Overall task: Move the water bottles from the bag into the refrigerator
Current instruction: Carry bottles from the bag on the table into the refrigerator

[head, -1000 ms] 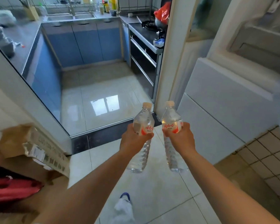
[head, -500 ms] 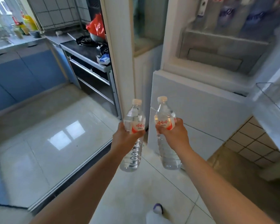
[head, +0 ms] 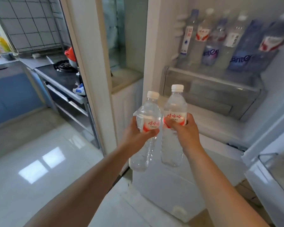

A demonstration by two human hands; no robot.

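Left bottle (head: 147, 118): gripped round the label band by the left hand (head: 134, 136), fingers curled tight about the middle, cap up, leaning a little to the right.
Right bottle (head: 174, 122): clasped at the label by the right hand (head: 185, 133), fingers and thumb wrapped round it, upright, white cap on.
Pair: held side by side at chest height, shoulders just about touching, right in front of the open refrigerator (head: 220, 125).
Position: both out of the bag, neither yet inside the cabinet; still over the floor, short of the sill.
Progress: carrying leg nearly over, by the look of it; placing not yet done for these two.
Already stocked: a row of bottles (head: 223, 41) standing on the shelf (head: 211, 76) above the drawer, some with the same red-and-white label, so likely part of the job finished.
Left to do: lift, reach in, find a gap in or beside that row, set down, let go.
Refrigerator door (head: 272, 185): swung open at right, only partly in view, its rack cut off by the edge.
Bag: nowhere in view; no telling how many bottles remain in it.
Blur: shelf bottles smeared, labels mostly unreadable, count uncertain.
Hidden: free space on the shelf hard to judge; upper shelves out of frame; lower parts of both held bottles seen only past the wrists.
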